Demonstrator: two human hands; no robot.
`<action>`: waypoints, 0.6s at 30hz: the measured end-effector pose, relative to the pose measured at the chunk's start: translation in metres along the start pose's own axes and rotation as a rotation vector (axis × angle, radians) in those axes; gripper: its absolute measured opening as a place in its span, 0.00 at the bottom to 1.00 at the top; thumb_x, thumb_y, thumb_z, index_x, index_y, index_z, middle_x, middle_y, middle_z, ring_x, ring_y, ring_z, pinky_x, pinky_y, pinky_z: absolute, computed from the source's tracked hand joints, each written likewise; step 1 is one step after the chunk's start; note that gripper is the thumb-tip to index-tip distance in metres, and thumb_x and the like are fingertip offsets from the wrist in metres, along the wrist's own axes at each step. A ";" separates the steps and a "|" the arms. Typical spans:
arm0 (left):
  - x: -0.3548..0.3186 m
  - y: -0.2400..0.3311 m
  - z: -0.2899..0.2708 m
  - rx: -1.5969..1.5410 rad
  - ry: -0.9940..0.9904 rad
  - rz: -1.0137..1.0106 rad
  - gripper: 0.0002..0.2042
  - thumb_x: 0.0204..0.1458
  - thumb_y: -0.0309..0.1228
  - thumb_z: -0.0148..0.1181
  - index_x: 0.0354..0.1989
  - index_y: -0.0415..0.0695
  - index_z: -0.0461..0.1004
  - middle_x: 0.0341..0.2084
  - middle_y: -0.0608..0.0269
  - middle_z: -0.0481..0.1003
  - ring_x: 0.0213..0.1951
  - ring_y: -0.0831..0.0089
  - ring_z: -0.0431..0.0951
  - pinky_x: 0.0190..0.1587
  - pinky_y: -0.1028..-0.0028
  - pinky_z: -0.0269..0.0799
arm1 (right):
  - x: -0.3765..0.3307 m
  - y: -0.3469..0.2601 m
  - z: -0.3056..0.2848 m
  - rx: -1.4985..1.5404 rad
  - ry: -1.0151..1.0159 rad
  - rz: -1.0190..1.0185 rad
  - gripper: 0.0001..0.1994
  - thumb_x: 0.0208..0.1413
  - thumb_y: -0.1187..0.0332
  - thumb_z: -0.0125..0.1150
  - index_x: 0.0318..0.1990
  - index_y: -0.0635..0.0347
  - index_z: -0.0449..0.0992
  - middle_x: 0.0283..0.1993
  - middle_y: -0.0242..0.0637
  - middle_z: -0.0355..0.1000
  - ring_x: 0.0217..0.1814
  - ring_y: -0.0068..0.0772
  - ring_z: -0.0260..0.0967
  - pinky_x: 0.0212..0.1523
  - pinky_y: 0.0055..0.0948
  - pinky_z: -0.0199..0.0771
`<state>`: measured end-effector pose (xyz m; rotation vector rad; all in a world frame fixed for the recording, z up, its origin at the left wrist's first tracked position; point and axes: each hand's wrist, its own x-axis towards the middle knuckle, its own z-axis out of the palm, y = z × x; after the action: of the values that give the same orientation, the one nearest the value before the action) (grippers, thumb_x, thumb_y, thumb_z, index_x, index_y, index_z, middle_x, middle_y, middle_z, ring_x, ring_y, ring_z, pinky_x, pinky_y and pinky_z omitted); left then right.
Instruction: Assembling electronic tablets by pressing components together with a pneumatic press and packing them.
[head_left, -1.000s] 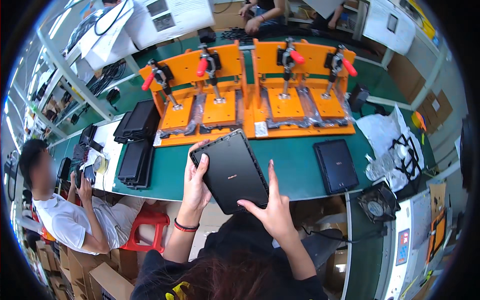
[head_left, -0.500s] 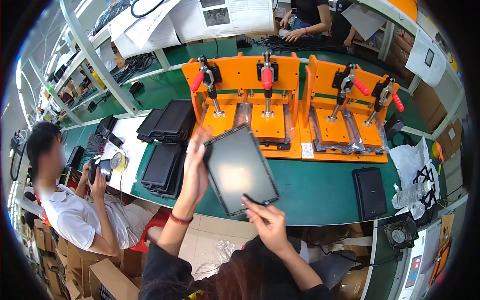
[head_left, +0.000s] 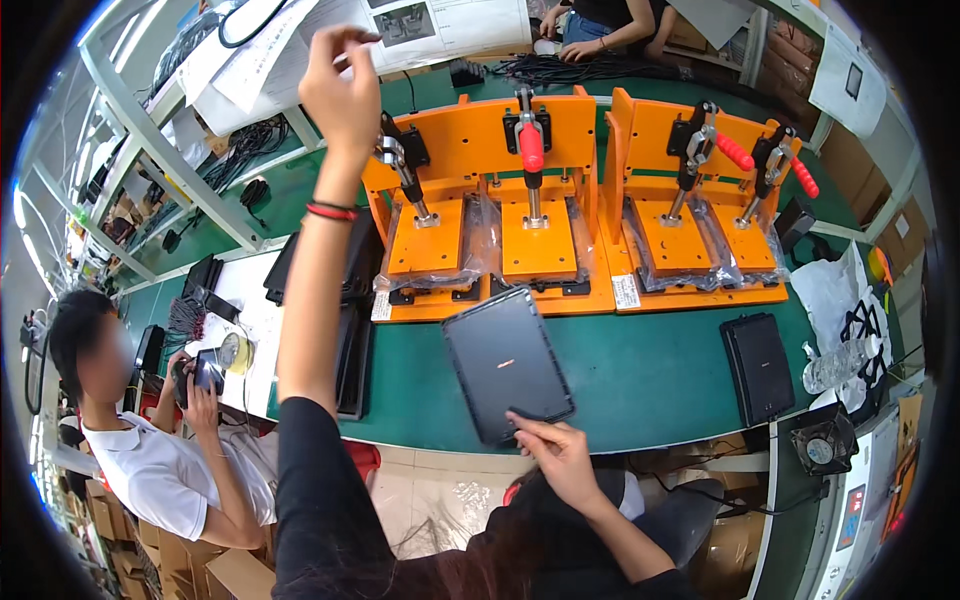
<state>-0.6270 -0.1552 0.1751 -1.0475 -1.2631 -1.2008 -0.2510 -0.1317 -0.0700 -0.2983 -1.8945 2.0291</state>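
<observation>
My right hand [head_left: 562,462] pinches the lower edge of a flat black tablet-shaped panel [head_left: 510,365], thumb and fingers closed on it. The panel's dark matte side shows, with a small mark in its middle, and it is tilted above the green bench [head_left: 640,375]. High at the left, my left hand [head_left: 342,95] is raised with loosely bent fingers and a gap between them; nothing shows in it. It is nearest the leftmost toggle clamp [head_left: 405,170] of an orange press fixture [head_left: 430,235], whose red handle my hand and wrist hide.
A second orange fixture [head_left: 690,240] with red-handled clamps stands to the right. A stack of black panels [head_left: 352,350] is partly behind my left arm. More black panels [head_left: 757,365], a clear bottle [head_left: 845,365] and a fan [head_left: 822,445] lie right. A co-worker [head_left: 165,440] sits left.
My left hand has let go of the panel and risen toward the leftmost clamp. The panel, in my right hand alone, now shows its matte side instead of the shiny one.
</observation>
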 end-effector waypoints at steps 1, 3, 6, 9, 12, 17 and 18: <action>0.015 -0.014 0.004 0.012 -0.117 -0.037 0.05 0.52 0.25 0.51 0.33 0.39 0.74 0.26 0.57 0.79 0.32 0.67 0.81 0.38 0.73 0.75 | 0.004 0.001 0.005 0.049 -0.053 0.047 0.13 0.54 0.74 0.59 0.48 0.59 0.77 0.29 0.35 0.76 0.25 0.17 0.66 0.29 0.18 0.68; 0.037 -0.046 0.015 0.300 -0.458 -0.184 0.13 0.56 0.36 0.50 0.37 0.38 0.74 0.28 0.55 0.79 0.33 0.70 0.80 0.38 0.72 0.74 | 0.011 0.003 0.015 0.013 -0.103 0.073 0.13 0.56 0.73 0.58 0.49 0.59 0.77 0.28 0.34 0.74 0.25 0.17 0.66 0.29 0.18 0.69; 0.034 -0.085 0.039 0.235 -0.921 -0.305 0.19 0.49 0.42 0.51 0.37 0.38 0.76 0.29 0.48 0.78 0.33 0.57 0.79 0.38 0.67 0.73 | 0.036 0.008 0.038 0.184 -0.139 0.134 0.12 0.57 0.72 0.57 0.48 0.62 0.76 0.27 0.32 0.72 0.27 0.16 0.65 0.29 0.17 0.69; 0.020 -0.106 0.050 0.136 -1.279 -0.881 0.25 0.53 0.51 0.50 0.46 0.40 0.74 0.38 0.56 0.78 0.35 0.67 0.79 0.38 0.67 0.74 | 0.079 0.020 0.063 0.250 -0.122 0.105 0.13 0.57 0.72 0.57 0.49 0.64 0.76 0.25 0.30 0.70 0.26 0.15 0.63 0.29 0.18 0.67; 0.022 -0.108 0.051 0.095 -1.304 -0.598 0.25 0.56 0.50 0.49 0.47 0.38 0.72 0.42 0.58 0.77 0.39 0.70 0.78 0.41 0.72 0.73 | 0.129 0.033 0.088 0.218 -0.042 0.001 0.13 0.57 0.71 0.56 0.49 0.65 0.75 0.26 0.33 0.74 0.27 0.17 0.69 0.31 0.19 0.70; 0.021 -0.068 0.011 -0.031 -0.663 -0.671 0.18 0.59 0.39 0.49 0.46 0.35 0.71 0.39 0.54 0.76 0.42 0.71 0.74 0.44 0.77 0.67 | 0.183 0.046 0.115 0.216 0.037 -0.094 0.14 0.57 0.73 0.54 0.50 0.68 0.73 0.32 0.41 0.77 0.32 0.26 0.77 0.33 0.22 0.76; 0.015 -0.052 -0.004 0.047 -0.670 -0.583 0.18 0.59 0.38 0.48 0.46 0.33 0.69 0.38 0.52 0.75 0.43 0.71 0.73 0.45 0.76 0.67 | 0.189 0.047 0.118 0.271 0.017 -0.054 0.14 0.57 0.73 0.54 0.50 0.68 0.73 0.32 0.43 0.77 0.32 0.27 0.77 0.31 0.23 0.77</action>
<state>-0.6791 -0.1656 0.1865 -1.1271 -2.2208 -1.2707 -0.4748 -0.1686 -0.0907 -0.1918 -1.5742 2.2045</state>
